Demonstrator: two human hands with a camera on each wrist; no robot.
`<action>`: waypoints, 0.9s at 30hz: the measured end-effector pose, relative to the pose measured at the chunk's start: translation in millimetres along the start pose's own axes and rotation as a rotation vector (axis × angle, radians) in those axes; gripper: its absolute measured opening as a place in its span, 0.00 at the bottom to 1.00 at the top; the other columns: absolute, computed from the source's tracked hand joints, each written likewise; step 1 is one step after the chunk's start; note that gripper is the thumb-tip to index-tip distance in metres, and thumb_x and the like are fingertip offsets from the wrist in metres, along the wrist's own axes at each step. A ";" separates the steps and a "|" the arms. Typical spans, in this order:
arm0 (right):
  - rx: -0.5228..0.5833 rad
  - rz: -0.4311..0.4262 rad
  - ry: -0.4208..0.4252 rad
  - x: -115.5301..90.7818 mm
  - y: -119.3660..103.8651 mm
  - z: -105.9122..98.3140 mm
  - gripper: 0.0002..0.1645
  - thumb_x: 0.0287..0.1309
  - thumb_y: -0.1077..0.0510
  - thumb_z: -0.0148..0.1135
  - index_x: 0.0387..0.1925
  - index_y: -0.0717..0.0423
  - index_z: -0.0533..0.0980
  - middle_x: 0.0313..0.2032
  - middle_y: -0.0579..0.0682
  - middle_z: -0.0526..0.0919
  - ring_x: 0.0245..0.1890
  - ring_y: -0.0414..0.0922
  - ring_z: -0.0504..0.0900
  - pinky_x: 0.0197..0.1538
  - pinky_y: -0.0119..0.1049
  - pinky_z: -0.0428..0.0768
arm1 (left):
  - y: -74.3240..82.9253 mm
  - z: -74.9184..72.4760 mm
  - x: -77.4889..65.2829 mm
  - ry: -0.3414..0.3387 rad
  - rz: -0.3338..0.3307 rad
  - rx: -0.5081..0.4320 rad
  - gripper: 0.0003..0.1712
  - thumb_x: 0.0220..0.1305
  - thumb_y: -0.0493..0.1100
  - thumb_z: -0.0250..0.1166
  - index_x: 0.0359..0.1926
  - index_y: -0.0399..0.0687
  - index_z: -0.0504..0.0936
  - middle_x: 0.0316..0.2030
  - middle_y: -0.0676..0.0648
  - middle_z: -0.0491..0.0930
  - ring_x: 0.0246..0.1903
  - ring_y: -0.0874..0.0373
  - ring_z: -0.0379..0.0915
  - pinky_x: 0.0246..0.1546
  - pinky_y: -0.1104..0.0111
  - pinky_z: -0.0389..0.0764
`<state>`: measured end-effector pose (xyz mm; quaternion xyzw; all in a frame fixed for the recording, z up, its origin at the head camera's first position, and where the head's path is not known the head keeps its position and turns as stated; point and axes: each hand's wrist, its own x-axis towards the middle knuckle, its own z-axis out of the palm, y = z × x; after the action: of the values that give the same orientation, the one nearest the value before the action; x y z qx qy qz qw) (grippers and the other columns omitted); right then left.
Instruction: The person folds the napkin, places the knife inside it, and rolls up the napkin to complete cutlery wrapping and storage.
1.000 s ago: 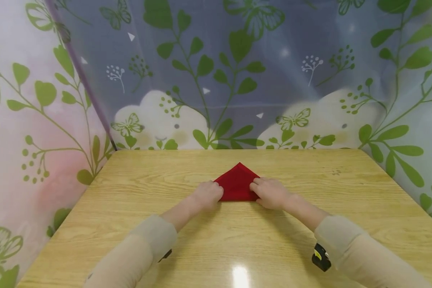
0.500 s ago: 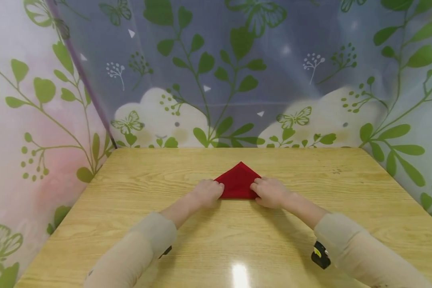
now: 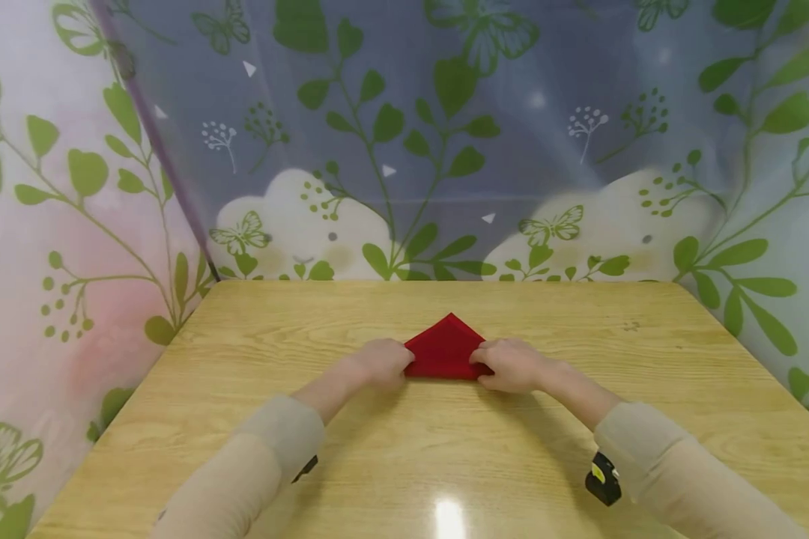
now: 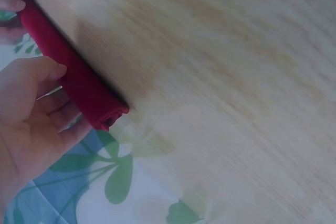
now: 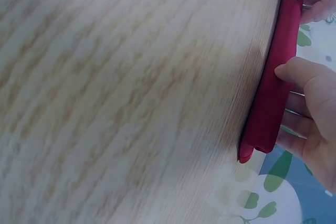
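Observation:
A red cloth [image 3: 445, 348] lies on the wooden table, its far part narrowing to a point and its near edge rolled into a tube. In the left wrist view the rolled edge [image 4: 79, 77] shows its layered end. My left hand [image 3: 380, 361] holds the left end, thumb on top of the roll and fingers behind it. At the opposite end my right hand [image 3: 514, 365] grips the roll the same way. In the right wrist view, the thumb of my right hand [image 5: 315, 111] presses on the roll [image 5: 273, 90], while its fingers reach around the far side.
The wooden table [image 3: 404, 457] spreads out on all sides of the cloth. A leaf-patterned curtain [image 3: 404, 150] rises along its back edge and both sides. Under the right sleeve hangs a black device [image 3: 603, 479].
The cloth's far point has come slightly closer to the person, so the flat part looks shorter. My left hand has shifted a little to the left; the right hand has barely moved.

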<state>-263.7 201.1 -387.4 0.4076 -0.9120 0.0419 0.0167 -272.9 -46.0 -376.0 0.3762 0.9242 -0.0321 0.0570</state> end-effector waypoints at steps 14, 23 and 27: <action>0.086 0.007 -0.070 1.4 2.5 -4.1 0.13 0.54 0.63 0.60 0.42 0.64 0.77 0.41 0.56 0.81 0.44 0.52 0.79 0.47 0.45 0.75 | -0.1 -5.1 -2.8 -0.072 -0.022 0.025 0.13 0.59 0.35 0.55 0.43 0.45 0.81 0.38 0.46 0.74 0.40 0.52 0.67 0.45 0.65 0.69; 0.118 -0.027 -0.116 3.2 4.3 -7.7 0.13 0.54 0.63 0.60 0.42 0.64 0.77 0.39 0.53 0.80 0.41 0.49 0.79 0.46 0.43 0.75 | -6.4 -6.1 0.1 -0.109 0.026 -0.013 0.13 0.61 0.34 0.53 0.45 0.44 0.80 0.39 0.48 0.77 0.44 0.53 0.72 0.48 0.65 0.70; 0.118 -0.044 -0.111 1.9 4.3 -7.2 0.12 0.54 0.64 0.59 0.41 0.64 0.77 0.37 0.51 0.77 0.37 0.47 0.77 0.44 0.41 0.74 | -6.6 -6.7 -0.3 -0.108 0.044 -0.036 0.16 0.61 0.34 0.54 0.50 0.44 0.78 0.44 0.47 0.78 0.47 0.53 0.73 0.51 0.64 0.70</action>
<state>-268.3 203.2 -380.4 0.4297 -0.8982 0.0725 -0.0571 -277.9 -50.2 -369.2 0.3932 0.9117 -0.0346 0.1143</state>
